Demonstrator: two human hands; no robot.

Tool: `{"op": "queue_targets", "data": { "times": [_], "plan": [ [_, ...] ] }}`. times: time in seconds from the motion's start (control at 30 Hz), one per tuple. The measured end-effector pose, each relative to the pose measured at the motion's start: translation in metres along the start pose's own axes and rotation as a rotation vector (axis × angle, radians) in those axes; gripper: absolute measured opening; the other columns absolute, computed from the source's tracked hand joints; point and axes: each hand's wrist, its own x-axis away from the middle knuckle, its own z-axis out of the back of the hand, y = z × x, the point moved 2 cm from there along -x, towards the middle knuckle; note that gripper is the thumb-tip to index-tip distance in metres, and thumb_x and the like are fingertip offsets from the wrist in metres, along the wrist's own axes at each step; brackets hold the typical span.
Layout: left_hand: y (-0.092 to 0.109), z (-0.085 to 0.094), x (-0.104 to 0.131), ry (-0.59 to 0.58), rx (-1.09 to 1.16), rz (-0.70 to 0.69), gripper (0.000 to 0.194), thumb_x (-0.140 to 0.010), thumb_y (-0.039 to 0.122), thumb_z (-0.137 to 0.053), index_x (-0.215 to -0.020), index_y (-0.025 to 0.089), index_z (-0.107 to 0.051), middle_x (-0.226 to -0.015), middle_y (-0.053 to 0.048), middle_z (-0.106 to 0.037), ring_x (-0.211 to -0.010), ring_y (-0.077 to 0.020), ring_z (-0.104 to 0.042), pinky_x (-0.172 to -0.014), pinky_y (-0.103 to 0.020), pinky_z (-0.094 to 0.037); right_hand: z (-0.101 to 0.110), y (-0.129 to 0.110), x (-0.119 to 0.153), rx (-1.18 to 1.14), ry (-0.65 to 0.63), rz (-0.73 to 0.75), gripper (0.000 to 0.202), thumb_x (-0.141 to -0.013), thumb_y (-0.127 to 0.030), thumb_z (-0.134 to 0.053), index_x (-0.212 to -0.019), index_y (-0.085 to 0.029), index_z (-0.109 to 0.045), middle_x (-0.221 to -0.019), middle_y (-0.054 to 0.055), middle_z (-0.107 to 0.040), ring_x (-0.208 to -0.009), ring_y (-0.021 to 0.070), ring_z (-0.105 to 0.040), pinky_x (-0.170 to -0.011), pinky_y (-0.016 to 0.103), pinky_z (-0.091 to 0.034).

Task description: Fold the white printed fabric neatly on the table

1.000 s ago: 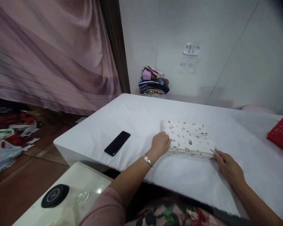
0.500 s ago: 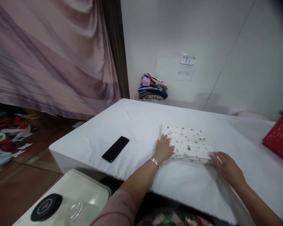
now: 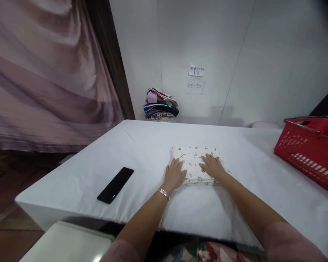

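Note:
A folded white cloth (image 3: 191, 160) with a small scattered print lies flat on the white-covered table (image 3: 142, 145), its stacked layers showing along the near edge. My left hand (image 3: 175, 175) rests at the cloth's left side, fingers spread, with a silver bracelet at the wrist. Lying flat across the right part of the cloth is my right hand (image 3: 212, 166), its fingers apart. Both hands press from above and grip nothing. Part of the cloth's right side is hidden under my right hand and forearm.
A black phone (image 3: 115, 185) lies on the table to the left. On the right stands a red plastic basket (image 3: 303, 145) with a metal handle. A pile of folded fabrics (image 3: 161, 105) sits beyond the far edge, by the wall. A pale surface (image 3: 68, 243) is at lower left.
My right hand has moved from the cloth's near right corner onto its top. My left hand stays at the left side. The view has turned right, showing more of the red basket.

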Motion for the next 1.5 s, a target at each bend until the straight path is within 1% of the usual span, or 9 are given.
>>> {"op": "queue_targets", "data": {
  "times": [0.2, 0.4, 0.57, 0.67, 0.83, 1.0, 1.17, 1.33, 1.5],
  "plan": [
    [0.005, 0.011, -0.017, -0.104, -0.015, 0.025, 0.049, -0.088, 0.044, -0.042, -0.131, 0.023, -0.044, -0.149, -0.011, -0.029, -0.140, -0.0295, -0.017, -0.107, -0.059, -0.017, -0.006, 0.002, 0.001, 0.005, -0.014, -0.019, 0.057, -0.091, -0.051, -0.028, -0.141, -0.023, -0.034, -0.151, 0.010, -0.027, -0.138, 0.0298, -0.020, -0.107, 0.050, -0.018],
    [0.003, 0.007, -0.047, 0.043, -0.123, 0.081, 0.057, -0.088, 0.053, -0.035, -0.135, 0.021, -0.040, -0.153, -0.008, -0.021, -0.141, -0.0288, -0.012, -0.111, -0.053, -0.014, -0.003, 0.000, -0.001, -0.012, -0.075, -0.058, 0.061, -0.091, -0.054, -0.025, -0.143, -0.023, -0.030, -0.153, 0.009, -0.020, -0.140, 0.0272, -0.014, -0.109, 0.047, -0.014],
    [-0.010, -0.010, -0.049, 0.006, -0.087, 0.128, 0.063, -0.087, 0.055, -0.033, -0.140, 0.022, -0.034, -0.154, -0.003, -0.017, -0.139, -0.0311, -0.017, -0.110, -0.047, -0.023, -0.001, -0.001, -0.001, -0.037, -0.083, -0.063, 0.059, -0.091, -0.054, -0.028, -0.142, -0.024, -0.032, -0.153, 0.008, -0.021, -0.139, 0.0274, -0.015, -0.108, 0.047, -0.015],
    [-0.011, -0.010, -0.047, 0.019, -0.073, 0.126, 0.063, -0.087, 0.054, -0.034, -0.140, 0.021, -0.035, -0.154, -0.003, -0.018, -0.139, -0.0318, -0.018, -0.110, -0.046, -0.023, 0.007, -0.004, -0.010, -0.063, -0.108, -0.075, 0.059, -0.090, -0.054, -0.029, -0.140, -0.024, -0.035, -0.152, 0.010, -0.023, -0.138, 0.0290, -0.019, -0.107, 0.049, -0.019],
    [-0.010, -0.009, -0.047, 0.011, -0.054, 0.146, 0.063, -0.087, 0.054, -0.035, -0.140, 0.022, -0.035, -0.154, -0.002, -0.017, -0.138, -0.0327, -0.020, -0.110, -0.046, -0.022, 0.018, 0.004, -0.034, -0.021, -0.012, -0.085, 0.065, -0.091, -0.053, -0.027, -0.144, -0.015, -0.028, -0.153, 0.013, -0.018, -0.140, 0.0276, -0.012, -0.110, 0.048, -0.013],
    [-0.012, -0.011, -0.044, -0.017, -0.051, 0.152, 0.064, -0.087, 0.057, -0.034, -0.141, 0.023, -0.033, -0.154, -0.001, -0.015, -0.138, -0.0318, -0.019, -0.111, -0.046, -0.020, 0.002, 0.027, -0.043, 0.004, -0.020, -0.141, 0.064, -0.092, -0.052, -0.024, -0.144, -0.015, -0.027, -0.153, 0.010, -0.020, -0.140, 0.0273, -0.013, -0.108, 0.051, -0.017],
    [-0.001, -0.001, -0.050, -0.065, -0.104, 0.163, 0.067, -0.086, 0.060, -0.031, -0.141, 0.022, -0.033, -0.154, -0.004, -0.015, -0.140, -0.0312, -0.012, -0.112, -0.051, -0.014, -0.007, 0.029, -0.040, 0.023, 0.019, -0.124, 0.063, -0.091, -0.051, -0.023, -0.143, -0.015, -0.029, -0.153, 0.011, -0.021, -0.140, 0.0283, -0.014, -0.108, 0.052, -0.019],
    [0.011, 0.007, -0.079, 0.056, -0.197, 0.094, 0.075, -0.085, 0.065, -0.025, -0.141, 0.015, -0.033, -0.153, -0.008, -0.017, -0.142, -0.0279, -0.003, -0.114, -0.051, -0.002, -0.006, 0.028, -0.041, 0.017, 0.029, -0.129, 0.064, -0.091, -0.053, -0.021, -0.143, -0.016, -0.028, -0.152, 0.010, -0.022, -0.140, 0.0276, -0.015, -0.108, 0.052, -0.019],
    [-0.006, -0.005, -0.091, 0.009, -0.121, 0.193, 0.070, -0.086, 0.062, -0.024, -0.141, 0.020, -0.032, -0.154, -0.004, -0.018, -0.141, -0.0286, -0.009, -0.112, -0.052, -0.014, -0.007, 0.030, -0.041, 0.002, 0.026, -0.122, 0.063, -0.092, -0.053, -0.020, -0.143, -0.018, -0.028, -0.153, 0.008, -0.022, -0.140, 0.0256, -0.014, -0.109, 0.051, -0.019]
  ]
}}
